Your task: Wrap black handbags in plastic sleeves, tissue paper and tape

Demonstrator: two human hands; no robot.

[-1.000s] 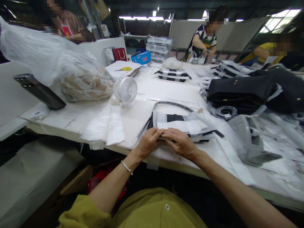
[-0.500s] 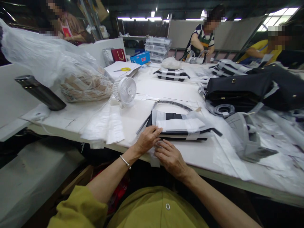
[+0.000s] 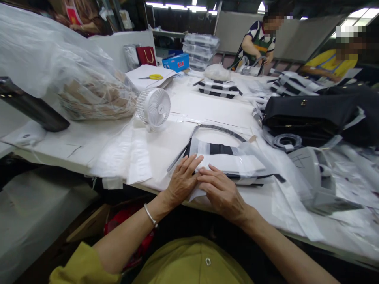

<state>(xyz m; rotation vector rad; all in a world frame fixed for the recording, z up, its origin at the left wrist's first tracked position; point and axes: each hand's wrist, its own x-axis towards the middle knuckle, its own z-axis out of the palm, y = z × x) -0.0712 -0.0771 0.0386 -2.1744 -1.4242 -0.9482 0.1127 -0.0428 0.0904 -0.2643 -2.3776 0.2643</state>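
Note:
A black bag (image 3: 220, 149) wrapped in white sheets and clear film lies at the table's front edge, its curved handle toward the back. My left hand (image 3: 182, 179) rests on its near left corner, fingers extended and slightly apart. Beside it, my right hand (image 3: 220, 191) has bent fingers on a thin white wrap (image 3: 197, 194) that hangs at the table edge. The fingertips of both hands nearly meet. What lies under my right palm is hidden.
A small white fan (image 3: 154, 107), white sheets (image 3: 140, 161) and a dark bottle (image 3: 35, 106) are on the left. A grey tape dispenser (image 3: 316, 177) and a large black bag (image 3: 304, 110) stand right. People work at the back.
Both hands have moved closer together, and my right hand has risen from below the edge onto the wrap at the bag's near corner. The camera view has shifted slightly.

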